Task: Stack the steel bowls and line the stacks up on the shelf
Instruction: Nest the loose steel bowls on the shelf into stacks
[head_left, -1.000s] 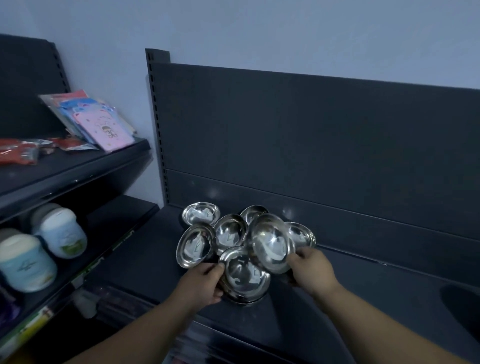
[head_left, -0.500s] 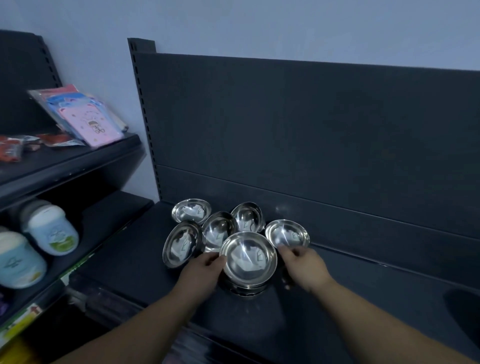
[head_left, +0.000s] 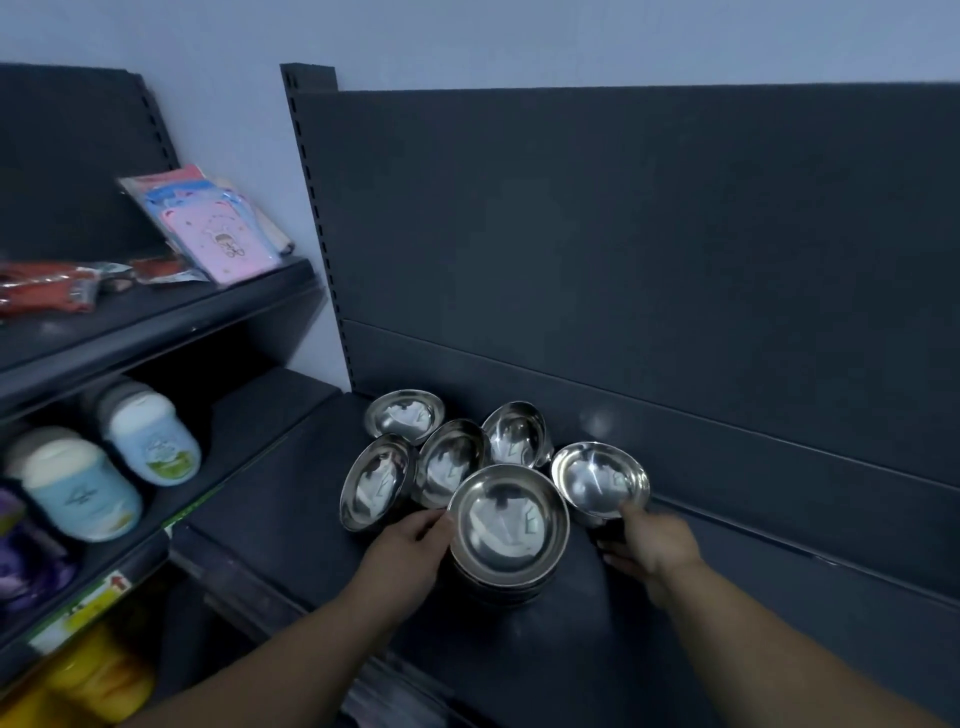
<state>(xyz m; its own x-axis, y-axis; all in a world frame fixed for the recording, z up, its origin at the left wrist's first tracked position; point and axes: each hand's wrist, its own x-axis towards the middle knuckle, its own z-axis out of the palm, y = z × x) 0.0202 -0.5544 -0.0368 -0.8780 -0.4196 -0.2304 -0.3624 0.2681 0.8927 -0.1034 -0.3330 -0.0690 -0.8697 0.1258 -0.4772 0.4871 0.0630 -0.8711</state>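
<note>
A stack of steel bowls (head_left: 509, 525) stands on the dark shelf (head_left: 291, 525) in front of me. My left hand (head_left: 410, 551) rests against the stack's left rim. My right hand (head_left: 649, 545) grips the near rim of a single steel bowl (head_left: 597, 480), tilted and lifted just right of the stack. Several loose bowls lie behind, leaning on one another: one at the far left (head_left: 404, 415), one tilted (head_left: 376, 480), one in the middle (head_left: 449, 462) and one at the back (head_left: 514, 434).
The shelf's dark back panel (head_left: 623, 260) rises right behind the bowls. A neighbouring shelf unit on the left holds white-capped bottles (head_left: 78, 483) below and pink packets (head_left: 218, 234) above. Shelf surface stretches away to the right of my right hand.
The bowl in my right hand a second ago now lies on top of the stack. My right hand has moved right and taken hold of the single bowl beside it.
</note>
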